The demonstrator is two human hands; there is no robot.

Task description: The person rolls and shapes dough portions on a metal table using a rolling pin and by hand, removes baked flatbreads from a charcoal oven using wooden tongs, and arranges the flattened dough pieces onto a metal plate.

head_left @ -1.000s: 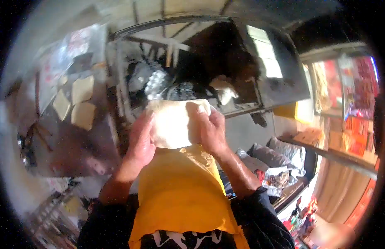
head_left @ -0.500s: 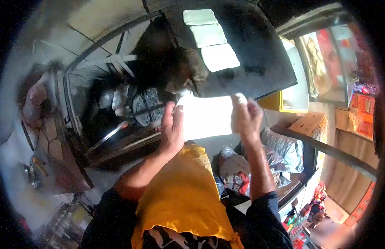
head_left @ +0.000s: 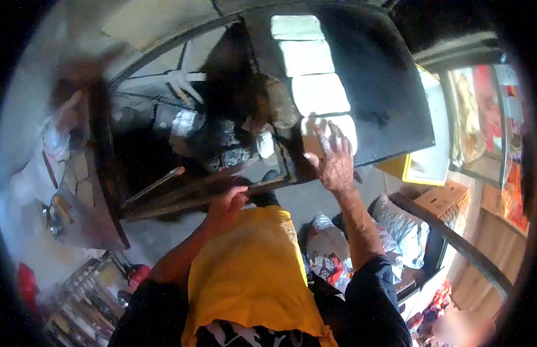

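dark plate, one o'clock: right hand splayed on nearest pale sheet, as if steadying; left hand half-curled, hold unclear.

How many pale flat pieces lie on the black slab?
4, in one row, far to near: the first piece, the second piece, the third piece, and the nearest piece, partly covered by the right hand. No other seems hidden.

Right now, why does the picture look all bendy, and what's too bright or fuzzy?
Head view: straight edges bow, probably from a wide lens; head view: three dough sheets glare almost white on the black tabletop, while the fourth sheet, under the right hand, looks creamier; head view: the upper left is hazy and smeared.
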